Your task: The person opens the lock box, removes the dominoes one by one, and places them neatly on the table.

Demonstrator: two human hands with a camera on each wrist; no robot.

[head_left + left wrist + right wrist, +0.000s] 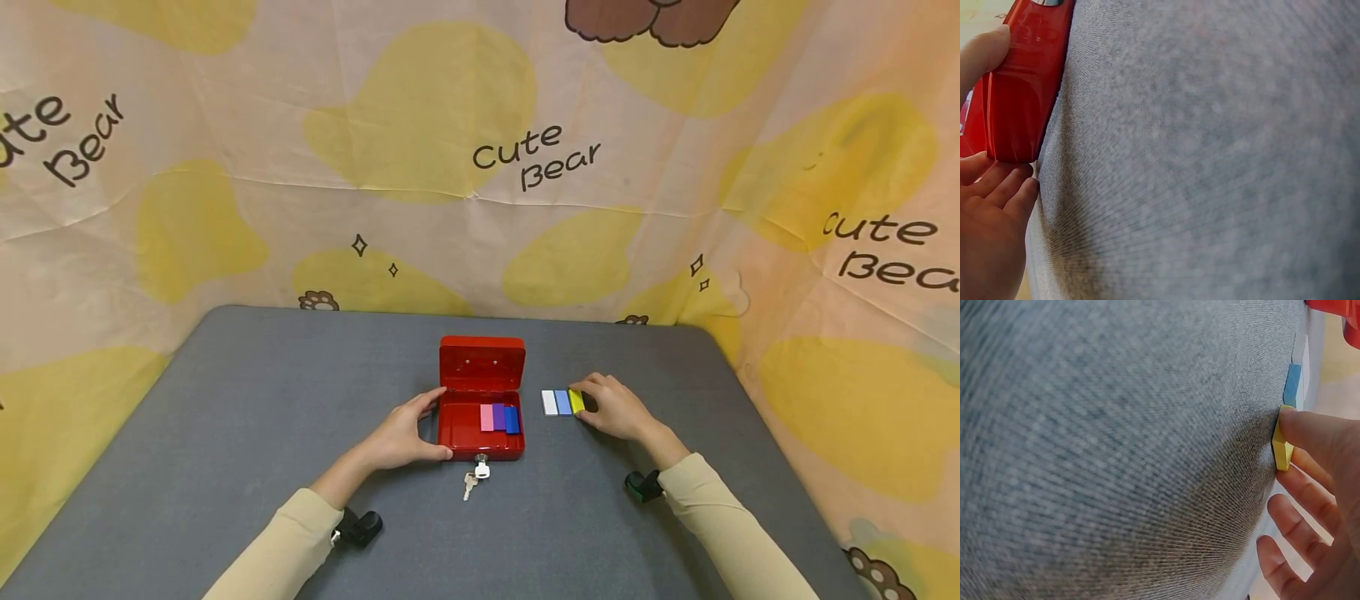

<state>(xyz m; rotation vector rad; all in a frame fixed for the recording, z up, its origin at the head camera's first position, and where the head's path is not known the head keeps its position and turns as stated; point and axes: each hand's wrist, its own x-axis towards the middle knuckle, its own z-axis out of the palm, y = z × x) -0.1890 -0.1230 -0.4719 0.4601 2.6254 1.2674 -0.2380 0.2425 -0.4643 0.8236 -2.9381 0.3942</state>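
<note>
A small red cash box (460, 425) stands on the table with its lid (482, 364) raised. My left hand (402, 435) holds its left side, thumb at the front corner and fingers along the side wall. Inside lie a pink block (487, 417), a purple block (499, 417) and a blue block (512, 420), side by side. To the right of the box, my right hand (617, 408) pinches a yellow block (1281, 440) between thumb and fingers. It is tilted beside a light blue block (562, 402), with a white block (550, 403) at the left of the row.
One key (482, 471) sits in the lock at the front of the box, and a second key (469, 485) hangs with it. The grey table (300, 400) ends at a printed cloth backdrop (420, 108) behind and at both sides.
</note>
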